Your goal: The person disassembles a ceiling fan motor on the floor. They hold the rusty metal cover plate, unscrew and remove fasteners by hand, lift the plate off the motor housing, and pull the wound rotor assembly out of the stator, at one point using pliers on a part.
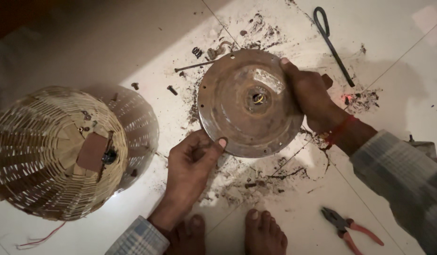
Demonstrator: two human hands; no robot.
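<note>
Round rusty metal disc [247, 101], brown and dished with concentric rings, small holes around its rim, central hole showing wire ends, pale patch near the top, flat-face up, upper centre of the frame, above dirt-strewn white tiles

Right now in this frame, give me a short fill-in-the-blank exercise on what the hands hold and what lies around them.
1. Both hands, left hand and right hand, grip a rusty round metal ____.
2. The woven basket lies on the person's ____ side.
3. The pliers on the floor have ____ handles.
4. Between the basket and the disc lie two loose ____.

Missing words: disc; left; red; bolts
</note>
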